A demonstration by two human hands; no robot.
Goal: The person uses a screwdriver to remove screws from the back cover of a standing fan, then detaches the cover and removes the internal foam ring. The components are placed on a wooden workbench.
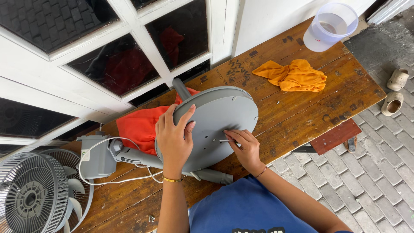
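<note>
A round grey fan base (215,116) stands tilted on edge on the wooden bench (302,108), its flat underside facing me. My left hand (174,137) grips the base's left rim, fingers spread over its edge. My right hand (245,148) pinches a thin metal tool (226,140) whose tip meets the underside near several small holes. The grey fan pole (142,159) lies across the bench, running from the grey motor housing (95,156) at left to beneath the base.
A red cloth (140,126) lies behind the base, an orange cloth (293,75) farther right. A clear plastic jug (330,26) sits at the bench's far corner. Fan grille and blades (32,196) lie at left. Sandals (393,92) rest on the paved ground.
</note>
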